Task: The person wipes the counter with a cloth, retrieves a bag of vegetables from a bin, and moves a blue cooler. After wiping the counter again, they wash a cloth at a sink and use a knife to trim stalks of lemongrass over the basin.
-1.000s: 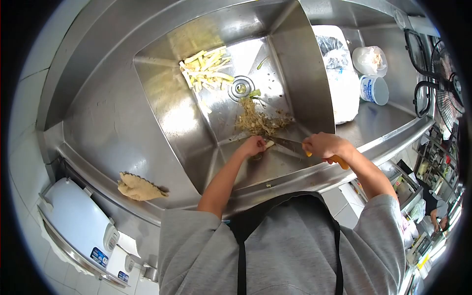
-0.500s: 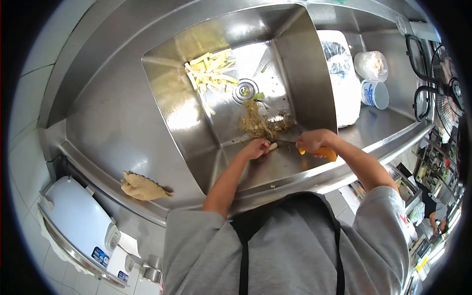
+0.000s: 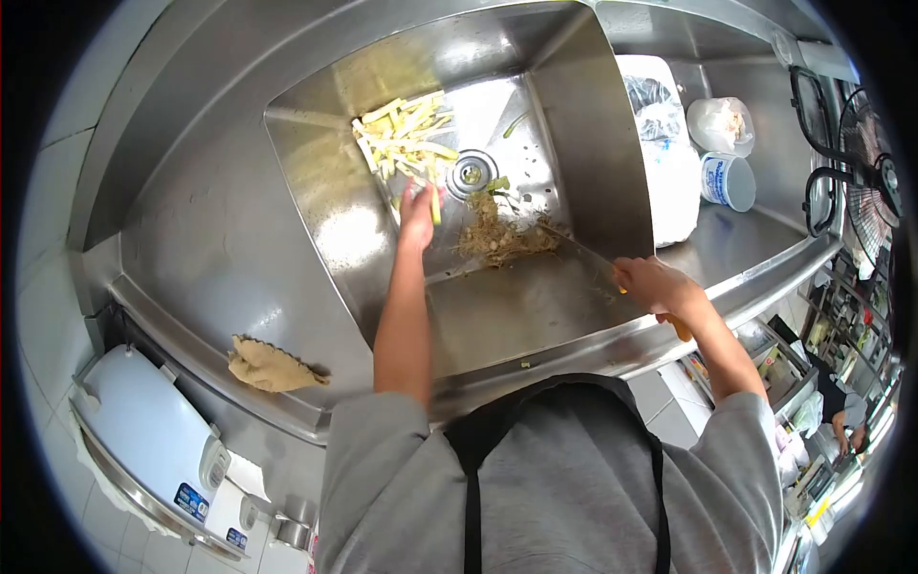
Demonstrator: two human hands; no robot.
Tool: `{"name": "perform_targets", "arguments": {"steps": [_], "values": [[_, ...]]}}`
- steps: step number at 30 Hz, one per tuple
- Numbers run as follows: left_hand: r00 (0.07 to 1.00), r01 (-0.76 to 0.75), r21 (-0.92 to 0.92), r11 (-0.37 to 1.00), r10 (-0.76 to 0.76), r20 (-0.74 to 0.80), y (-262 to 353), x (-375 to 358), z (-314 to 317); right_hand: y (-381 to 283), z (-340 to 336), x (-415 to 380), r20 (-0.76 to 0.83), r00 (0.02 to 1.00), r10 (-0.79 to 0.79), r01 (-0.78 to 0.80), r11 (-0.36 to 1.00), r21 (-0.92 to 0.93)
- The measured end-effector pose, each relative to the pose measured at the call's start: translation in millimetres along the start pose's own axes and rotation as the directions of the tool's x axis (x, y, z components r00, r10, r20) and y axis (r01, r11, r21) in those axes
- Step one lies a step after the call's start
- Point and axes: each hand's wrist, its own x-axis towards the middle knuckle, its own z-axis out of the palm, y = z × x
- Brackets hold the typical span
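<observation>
My left hand (image 3: 417, 218) reaches into the steel sink (image 3: 516, 320), its fingers closed around a pale green stalk (image 3: 436, 203). Just beyond it, a pile of cut pale stalks (image 3: 406, 134) lies in the far left part of the basin, left of the drain (image 3: 471, 173). My right hand (image 3: 658, 287) grips the orange handle of a knife (image 3: 595, 254) at the near right edge. The blade points left over the basin, its tip near a heap of brown roots (image 3: 497, 236).
A brown cloth (image 3: 273, 364) lies on the left counter. Right of the basin are a white bag (image 3: 672, 187), a clear bag (image 3: 717, 126), a white tub (image 3: 729, 182) and a black fan (image 3: 870, 172). Another person (image 3: 841, 416) is at far right.
My left hand has moved away from my body toward the stalk pile, carrying a stalk. My right hand has shifted right with the knife, and the blade now shows clearly.
</observation>
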Motion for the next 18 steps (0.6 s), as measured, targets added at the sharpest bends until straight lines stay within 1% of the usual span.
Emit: {"name": "perform_targets", "arguments": {"steps": [1, 2, 3, 4, 5, 6, 7, 8, 9, 10, 11, 12, 13, 14, 15, 16, 17, 18], "values": [[0.995, -0.080, -0.091, 0.993, 0.074, -0.059, 2.1, 7.4, 1.1, 1.8, 0.5, -5.0, -0.004, 1.000, -0.001, 0.001, 1.000, 0.000], [0.995, -0.085, -0.091, 0.992, 0.080, -0.057, 0.5, 7.7, 0.0, 4.4, 0.9, -9.2, -0.008, 1.000, -0.008, 0.009, 0.999, 0.051], [0.978, -0.078, 0.135, 0.988, 0.102, -0.180, -7.7, 12.0, -4.6, 6.5, 0.3, -12.7, -0.018, 1.000, -0.017, 0.019, 0.995, 0.099], [0.943, -0.038, 0.351, 0.936, 0.149, -0.297, -6.7, 7.4, -3.2, 8.0, 2.4, -15.4, -0.026, 0.999, -0.021, 0.023, 0.995, 0.095], [0.952, -0.013, 0.531, 0.847, 0.173, -0.253, -10.6, -3.8, -1.4, 9.5, 5.2, -15.1, -0.066, 0.997, -0.039, 0.049, 0.987, 0.153], [0.977, 0.037, 0.509, 0.860, 0.075, -0.199, -24.6, -1.1, -9.0, 11.5, 9.1, -12.8, -0.107, 0.993, -0.057, 0.079, 0.975, 0.210], [0.984, 0.036, 0.559, 0.829, 0.069, -0.165, -40.6, -2.7, -14.5, 20.2, 21.2, -2.5, -0.118, 0.991, -0.064, 0.087, 0.975, 0.206], [0.985, 0.063, 0.606, 0.793, 0.047, -0.164, -44.6, -13.7, -8.7, 33.8, 38.6, 16.1, -0.332, 0.913, -0.238, 0.259, 0.966, 0.022], [0.992, 0.076, 0.628, 0.774, 0.002, -0.123, -52.1, -17.9, -12.5, 40.9, 50.3, 31.0, -0.492, 0.762, -0.421, 0.377, 0.906, -0.193], [0.995, 0.073, 0.729, 0.681, 0.000, -0.100, -54.0, -21.7, -13.1, 34.6, 52.7, 35.9, -0.499, 0.775, -0.388, 0.381, 0.917, -0.121], [0.997, 0.068, 0.815, 0.575, -0.006, -0.079, -56.4, -24.4, -12.4, 29.1, 51.6, 38.2, -0.504, 0.768, -0.395, 0.386, 0.914, -0.128], [0.971, -0.147, 0.857, 0.494, 0.238, 0.030, -56.1, -34.7, -6.1, 19.0, 49.9, 36.5, -0.473, 0.791, -0.389, 0.335, 0.921, -0.198], [0.877, -0.338, 0.870, 0.360, 0.456, 0.152, -49.6, -46.8, 8.2, 12.4, 48.7, 36.0, -0.444, 0.813, -0.378, 0.283, 0.921, -0.266], [0.809, -0.482, 0.836, 0.262, 0.499, 0.311, -25.9, -66.2, 38.4, 10.3, 49.4, 41.9, -0.451, 0.772, -0.448, 0.290, 0.880, -0.376], [0.720, -0.609, 0.777, 0.158, 0.521, 0.459, -4.2, -88.1, 69.3, 5.0, 47.3, 45.3, -0.448, 0.771, -0.452, 0.295, 0.878, -0.378], [0.651, -0.701, 0.709, 0.076, 0.474, 0.592, -1.5, -101.1, 88.0, -3.6, 42.7, 49.5, -0.425, 0.771, -0.475, 0.292, 0.855, -0.428], [0.564, -0.783, 0.621, -0.003, 0.418, 0.712, -1.6, -107.6, 101.8, -12.5, 37.3, 54.0, -0.405, 0.766, -0.500, 0.288, 0.829, -0.479], [0.556, -0.785, 0.620, -0.013, 0.428, 0.713, -3.2, -106.0, 110.4, -19.6, 36.1, 61.4, -0.399, 0.775, -0.490, 0.276, 0.831, -0.483]]}}
